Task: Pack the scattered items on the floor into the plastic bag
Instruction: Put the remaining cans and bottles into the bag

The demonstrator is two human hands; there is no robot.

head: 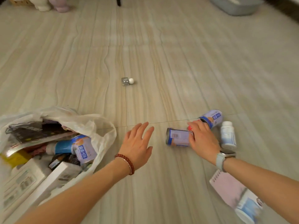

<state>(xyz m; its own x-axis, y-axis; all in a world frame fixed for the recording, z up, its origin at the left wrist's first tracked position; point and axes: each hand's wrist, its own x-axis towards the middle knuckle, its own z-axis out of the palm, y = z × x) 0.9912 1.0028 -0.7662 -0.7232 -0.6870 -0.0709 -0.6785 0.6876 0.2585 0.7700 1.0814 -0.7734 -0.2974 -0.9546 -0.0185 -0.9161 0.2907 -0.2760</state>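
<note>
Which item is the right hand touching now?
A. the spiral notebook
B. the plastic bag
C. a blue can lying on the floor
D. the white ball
C: the right hand rests on the blue can lying on its side, far from the other three items.

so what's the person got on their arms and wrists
Both forearms are bare, with no sleeves in view. The left wrist carries a bracelet of dark red round beads alongside a thin silvery strand. The right wrist carries a watch with a pale grey band and a dark rectangular face seen edge-on. No rings or gloves show on the left hand or the right hand.
</note>
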